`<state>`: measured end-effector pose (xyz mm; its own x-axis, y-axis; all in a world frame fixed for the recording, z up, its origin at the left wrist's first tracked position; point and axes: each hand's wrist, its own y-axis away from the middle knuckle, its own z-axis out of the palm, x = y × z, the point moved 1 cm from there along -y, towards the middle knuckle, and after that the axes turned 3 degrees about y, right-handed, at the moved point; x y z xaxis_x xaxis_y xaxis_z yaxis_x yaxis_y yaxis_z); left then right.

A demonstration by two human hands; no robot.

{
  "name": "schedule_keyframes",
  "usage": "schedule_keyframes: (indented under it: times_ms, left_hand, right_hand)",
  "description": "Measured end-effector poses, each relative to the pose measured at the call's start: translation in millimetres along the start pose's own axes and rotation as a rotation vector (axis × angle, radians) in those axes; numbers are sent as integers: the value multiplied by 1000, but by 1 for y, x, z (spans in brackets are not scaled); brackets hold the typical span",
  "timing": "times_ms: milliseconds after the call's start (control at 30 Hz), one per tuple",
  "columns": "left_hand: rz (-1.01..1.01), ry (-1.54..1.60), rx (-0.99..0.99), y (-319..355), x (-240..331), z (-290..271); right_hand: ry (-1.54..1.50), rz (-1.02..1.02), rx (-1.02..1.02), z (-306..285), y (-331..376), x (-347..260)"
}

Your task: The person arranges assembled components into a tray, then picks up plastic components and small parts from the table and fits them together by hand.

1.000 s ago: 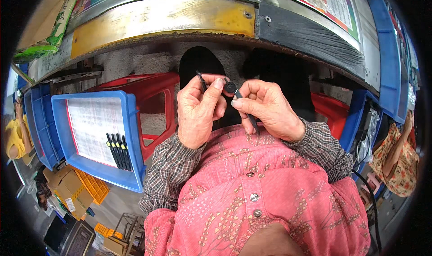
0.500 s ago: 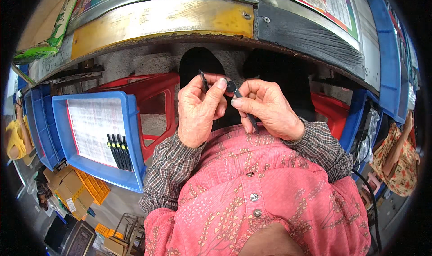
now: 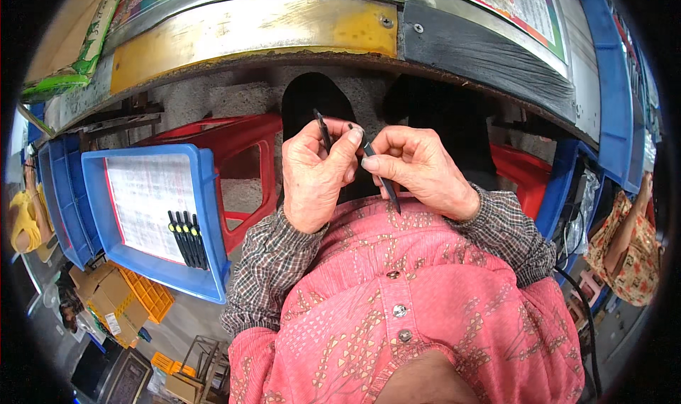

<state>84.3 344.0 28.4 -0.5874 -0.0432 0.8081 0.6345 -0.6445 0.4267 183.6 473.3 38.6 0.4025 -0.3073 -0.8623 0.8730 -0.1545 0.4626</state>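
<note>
In the head view, the person's left hand (image 3: pixel 312 184) is raised above the lap with its fingers curled. A slim black piece (image 3: pixel 322 130) is held in those fingers, its narrow end sticking up past them. The left thumb reaches across to the top end of a dark strip (image 3: pixel 389 189); whether it grips that end cannot be told.

The right hand (image 3: pixel 427 170) pinches the strip between thumb and forefinger, the other fingers bent in behind. The strip slants, its lower end pointing down at the pink top (image 3: pixel 397 262). Whether the piece and the strip join behind the fingers is hidden.

To the left, a blue tray (image 3: pixel 150 151) holds a printed sheet (image 3: pixel 145 195) with a row of black pieces with yellow-green dots (image 3: pixel 188 241) lying side by side on it. A red stool (image 3: pixel 268 156) stands between the tray and the person's knees. Ahead is the table edge, with a worn yellow strip (image 3: pixel 255 24) along it.
</note>
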Motion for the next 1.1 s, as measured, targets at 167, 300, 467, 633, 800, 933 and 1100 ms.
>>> schedule_keyframes:
  times_ms: [167, 300, 467, 633, 800, 933, 1100]
  left_hand:
    - [-18, -55, -38, 0, 4, -2]
    - [-53, -39, -42, -1, 5, -2]
    - [-39, -57, -35, 2, 7, -1]
    - [23, -52, -75, 4, 12, -3]
    - [30, -3, -141, 12, 7, -16]
    - [61, -11, -92, 23, 8, -12]
    - [62, -53, -60, 28, 6, -6]
  right_hand:
    - [61, 57, -19, -1, 2, -4]
    - [22, 81, -10, -1, 3, -7]
    - [15, 44, 5, -1, 3, -6]
    - [-26, 32, 35, -1, 4, -7]
    - [-33, 36, 38, -4, 4, -9]
    - [-61, 18, 62, -2, 7, -13]
    - [-93, 5, 81, 1, 9, -15]
